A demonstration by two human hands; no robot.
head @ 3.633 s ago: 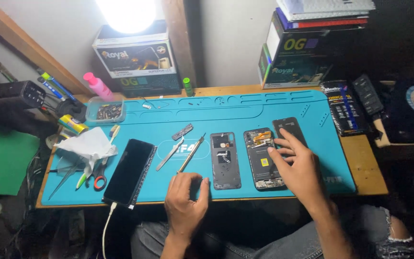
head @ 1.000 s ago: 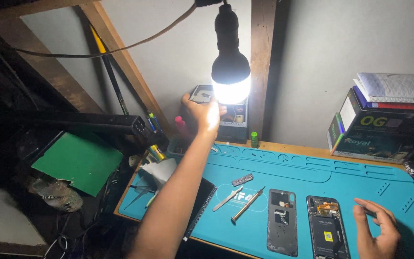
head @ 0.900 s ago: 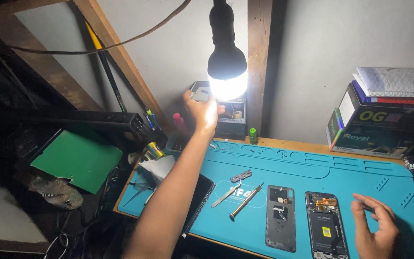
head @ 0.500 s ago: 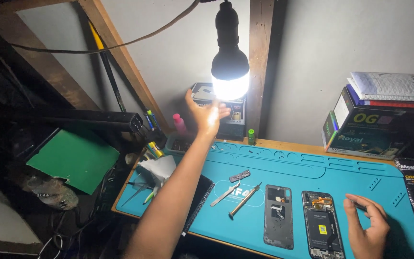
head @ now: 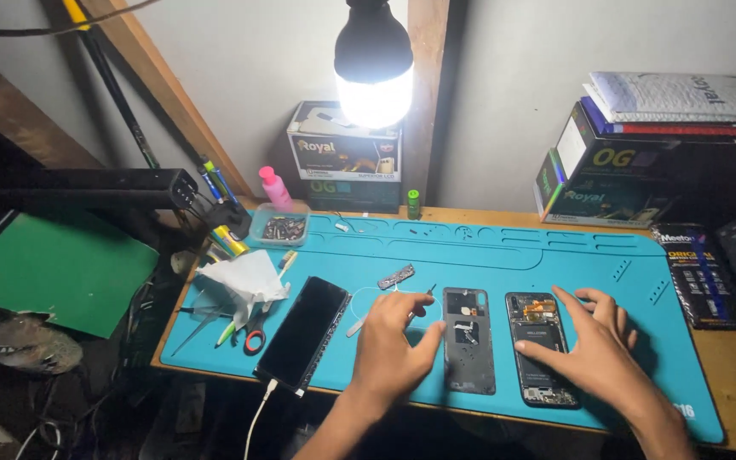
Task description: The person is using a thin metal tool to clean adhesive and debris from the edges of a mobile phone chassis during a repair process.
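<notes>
**Blue mat, two opened phones, both hands down**

Blue silicone covered most of the bench [head: 726, 358], and on that mat [head: 504, 255] lay two opened phones side by side. The left hand [head: 393, 341] hovered over a slim metal tool [head: 415, 300] just left of the left opened phone [head: 468, 339], fingers loosely curled; whether it gripped the tool could not be told. The right hand [head: 594, 358] lay spread, fingers wide, with its fingertips on the right opened phone [head: 540, 345], holding nothing. A dark intact phone [head: 304, 332] with a white cable sat further left, near scissors [head: 257, 328] and crumpled tissue [head: 244, 277]. A lit bulb [head: 374, 77] hung above.
</notes>
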